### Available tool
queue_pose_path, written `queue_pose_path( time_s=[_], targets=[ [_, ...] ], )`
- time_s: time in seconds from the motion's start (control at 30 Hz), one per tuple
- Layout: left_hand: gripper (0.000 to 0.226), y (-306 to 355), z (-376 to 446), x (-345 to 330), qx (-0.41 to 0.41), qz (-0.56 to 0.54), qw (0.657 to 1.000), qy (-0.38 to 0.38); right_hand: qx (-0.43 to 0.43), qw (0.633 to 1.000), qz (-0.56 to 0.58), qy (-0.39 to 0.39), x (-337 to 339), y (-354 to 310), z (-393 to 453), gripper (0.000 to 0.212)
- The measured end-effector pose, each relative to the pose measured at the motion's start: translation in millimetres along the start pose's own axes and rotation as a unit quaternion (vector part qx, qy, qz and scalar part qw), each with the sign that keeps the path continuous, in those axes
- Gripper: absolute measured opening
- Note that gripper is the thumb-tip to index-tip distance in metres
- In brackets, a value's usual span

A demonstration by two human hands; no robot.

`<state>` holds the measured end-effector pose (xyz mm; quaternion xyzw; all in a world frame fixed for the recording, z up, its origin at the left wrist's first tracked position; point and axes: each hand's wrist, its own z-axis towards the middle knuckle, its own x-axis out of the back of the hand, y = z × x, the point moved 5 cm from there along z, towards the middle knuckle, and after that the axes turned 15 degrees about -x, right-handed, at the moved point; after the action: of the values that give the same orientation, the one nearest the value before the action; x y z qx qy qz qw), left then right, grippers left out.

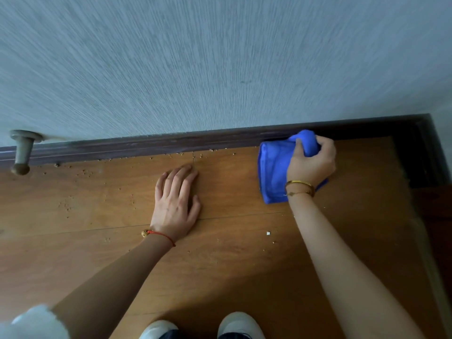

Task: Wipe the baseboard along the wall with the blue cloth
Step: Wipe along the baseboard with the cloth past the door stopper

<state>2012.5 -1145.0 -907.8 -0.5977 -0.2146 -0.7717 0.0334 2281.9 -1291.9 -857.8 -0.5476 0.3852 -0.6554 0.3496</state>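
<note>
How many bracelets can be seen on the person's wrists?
3. A red string bracelet is on the left wrist; two gold bracelets are on the right wrist. Others could be hidden beneath.

Cloth (274, 167): bright blue, soft, bunched at its top where it touches the baseboard, the rest hanging in loose folds down to the floor. Baseboard (151, 145): dark brown strip, running along the foot of the wall, crumbs scattered along its lower edge to the left of the cloth.

The cloth (274, 172) lies on the floor (97, 204) against the baseboard (146, 145), right of the left hand (177, 204).
</note>
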Motion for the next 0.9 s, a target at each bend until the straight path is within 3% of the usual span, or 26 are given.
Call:
queue_pose_path(
  time_s=[0.1, 0.2, 0.4, 0.53, 0.7, 0.9],
  targets=[
    [0.056, -1, 0, -1, 0.002, -0.004, 1.000, -0.002, 0.069, 0.995, -0.014, -0.076, -24, -15, -39, 0.014],
    [0.056, -1, -1, -1, 0.001, -0.001, 1.000, -0.003, 0.080, 0.986, -0.019, -0.142, -35, -19, -53, 0.016],
    [0.055, -1, 0, -1, -0.001, -0.002, 1.000, -0.001, -0.013, 0.999, -0.020, 0.026, 14, 10, 29, 0.018],
    [0.056, -1, 0, -1, -0.001, 0.000, 1.000, -0.001, 0.001, 1.000, -0.015, 0.001, 6, 2, 14, 0.015],
    [0.056, -1, -1, -1, 0.000, 0.001, 1.000, 0.001, 0.064, 0.990, -0.027, -0.123, -26, -12, -34, 0.018],
    [0.055, -1, 0, -1, -0.003, 0.004, 1.000, 0.006, -0.046, 0.998, -0.027, 0.017, 28, 16, 54, 0.018]
  ],
)
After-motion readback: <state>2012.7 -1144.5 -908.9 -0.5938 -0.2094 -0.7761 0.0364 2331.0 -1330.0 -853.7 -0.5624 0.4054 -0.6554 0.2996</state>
